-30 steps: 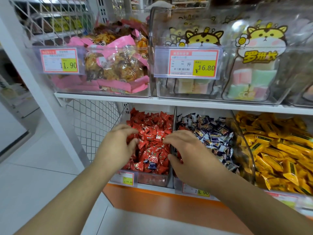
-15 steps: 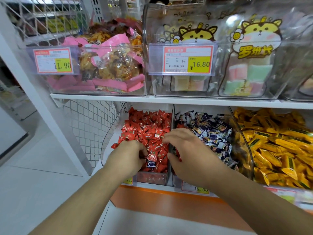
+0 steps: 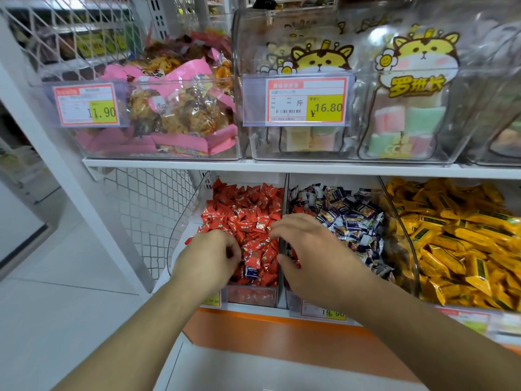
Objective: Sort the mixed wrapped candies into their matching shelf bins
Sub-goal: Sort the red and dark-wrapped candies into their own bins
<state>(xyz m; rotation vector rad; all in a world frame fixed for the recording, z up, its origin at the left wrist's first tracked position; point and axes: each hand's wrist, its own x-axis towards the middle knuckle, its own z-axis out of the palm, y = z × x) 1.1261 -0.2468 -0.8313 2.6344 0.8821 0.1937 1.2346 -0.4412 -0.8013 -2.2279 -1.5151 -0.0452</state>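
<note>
While a white floor (image 3: 56,320) lies beside the white shelf (image 3: 282,166), three lower bins hold red candies (image 3: 248,218), dark blue candies (image 3: 346,218) and yellow candies (image 3: 456,238). One stray blue candy (image 3: 251,271) lies among the red ones. The left hand (image 3: 210,258) has a curled grip, contents unclear; the right hand (image 3: 313,255) rests relaxed on the divider (image 3: 284,198).

Upper shelf: a clear bin of pink-wrapped snacks (image 3: 174,114) with an 11.90 price tag (image 3: 86,104) — beside it, marshmallow bags (image 3: 406,108) behind a 16.80 price tag (image 3: 306,100). White wire mesh panel (image 3: 149,210) stands left.

Red candies (image 3: 248,221) with one blue-wrapped stray (image 3: 251,271), navy-and-white candies (image 3: 346,221) next door, orange-yellow bars (image 3: 462,235), pink snack bags (image 3: 174,108) up top.
</note>
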